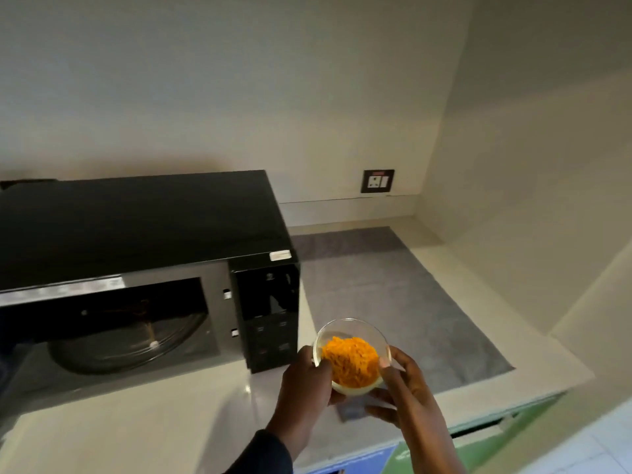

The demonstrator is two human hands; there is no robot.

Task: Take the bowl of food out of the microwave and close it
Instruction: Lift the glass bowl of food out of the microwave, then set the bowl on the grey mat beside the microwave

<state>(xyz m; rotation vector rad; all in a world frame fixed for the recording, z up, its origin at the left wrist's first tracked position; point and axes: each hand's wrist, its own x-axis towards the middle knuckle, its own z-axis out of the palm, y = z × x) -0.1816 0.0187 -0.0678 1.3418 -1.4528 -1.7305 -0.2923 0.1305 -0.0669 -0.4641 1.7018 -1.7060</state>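
Both hands held the bowl [351,357] just right of the microwave [143,268] and in front of its control panel [270,313], raised above the counter [171,422]. The left hand [304,384] cupped the bowl's near left wall with its thumb at the rim, and the right hand [403,388] closed on the right side with fingers curled underneath; a two-sided hold like that probably kept the clear glass level and the orange food [352,362] from tipping out, and spread any heat across more fingers. The bowl was tilted slightly toward the person. The microwave's cavity stood open, its glass turntable [126,343] bare, so the bowl was out and only the closing remained. The door itself lay beyond the left edge and could not be seen. Right of the microwave a grey mat [393,295] covered the counter, bare and seemingly the natural spot to set the bowl down, since both hands were occupied and one would have to be freed to reach the door. A wall socket [377,181] sat behind and right of the microwave, well clear. Nothing stood between the bowl and the mat.
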